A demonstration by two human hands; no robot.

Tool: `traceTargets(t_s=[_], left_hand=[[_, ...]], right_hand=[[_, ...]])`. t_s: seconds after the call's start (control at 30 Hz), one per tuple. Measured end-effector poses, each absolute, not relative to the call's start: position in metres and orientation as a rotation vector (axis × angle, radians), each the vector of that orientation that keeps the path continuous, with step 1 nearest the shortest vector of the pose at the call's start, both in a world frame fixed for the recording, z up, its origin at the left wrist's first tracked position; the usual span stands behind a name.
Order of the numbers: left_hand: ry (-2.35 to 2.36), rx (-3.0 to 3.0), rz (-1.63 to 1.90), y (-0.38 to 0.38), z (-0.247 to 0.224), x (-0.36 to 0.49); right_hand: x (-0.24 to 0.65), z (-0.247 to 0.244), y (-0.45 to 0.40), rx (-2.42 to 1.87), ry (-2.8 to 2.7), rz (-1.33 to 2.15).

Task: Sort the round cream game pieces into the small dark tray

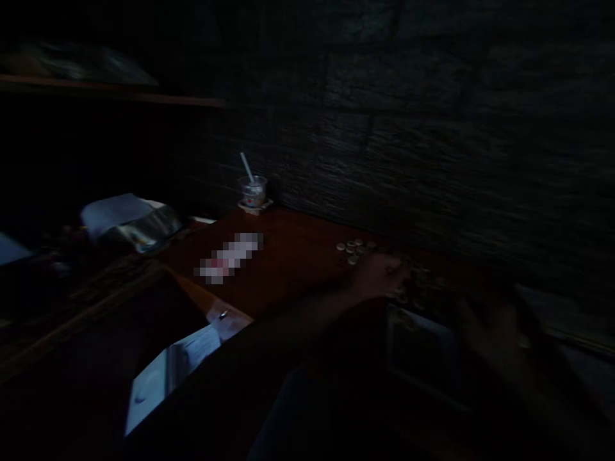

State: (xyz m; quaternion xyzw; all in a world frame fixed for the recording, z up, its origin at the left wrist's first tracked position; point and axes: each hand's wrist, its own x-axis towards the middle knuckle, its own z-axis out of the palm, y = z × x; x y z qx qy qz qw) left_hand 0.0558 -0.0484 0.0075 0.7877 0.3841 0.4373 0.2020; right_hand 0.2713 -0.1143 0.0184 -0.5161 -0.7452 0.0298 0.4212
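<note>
The scene is very dark. Several small round discs with pale rims, like buttons or tokens, lie on the brown table; one cluster of discs (353, 250) shows left of my left hand (379, 275). That hand reaches over more discs, its fingers curled down among them; whatever they hold is hidden. My right hand (494, 330) is farther right, near the discs' right end, smeared by dimness and motion, so its fingers cannot be made out. Below and between the hands is a flat dark rectangular tray or frame (423, 349) with a pale border, and a disc or two appear at its upper edge.
A clear plastic cup (253, 191) with a straw stands on a coaster by the brick wall (432, 128). A pixelated pale strip (233, 257) lies on the table. Papers (148, 390) sit at the lower left, crumpled packaging (148, 224) farther back, a shelf (110, 89) above.
</note>
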Motion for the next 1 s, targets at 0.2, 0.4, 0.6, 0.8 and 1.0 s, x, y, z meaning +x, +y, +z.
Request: traceTargets(t_s=[0.2, 0.4, 0.6, 0.8, 1.0], left_hand=[[1.012, 2.03, 1.381, -0.037, 0.014, 0.061], [1.082, 2.079, 1.367, -0.013, 0.024, 0.059], [1.163, 2.138, 1.44, -0.015, 0.005, 0.056], [1.108, 2.298, 1.345, -0.026, -0.003, 0.054], [1.05, 2.349, 1.317, -0.024, -0.003, 0.048]], right_hand=[[0.29, 0.009, -0.093, -1.334, -1.669, 0.166], [0.294, 0.024, -0.062, -1.356, -1.676, 0.24], [0.297, 0.012, -0.061, -1.319, -1.697, 0.258], [0.298, 0.01, -0.079, -1.275, -1.809, 0.203], [0.299, 0.014, -0.078, -1.269, -1.866, 0.235]])
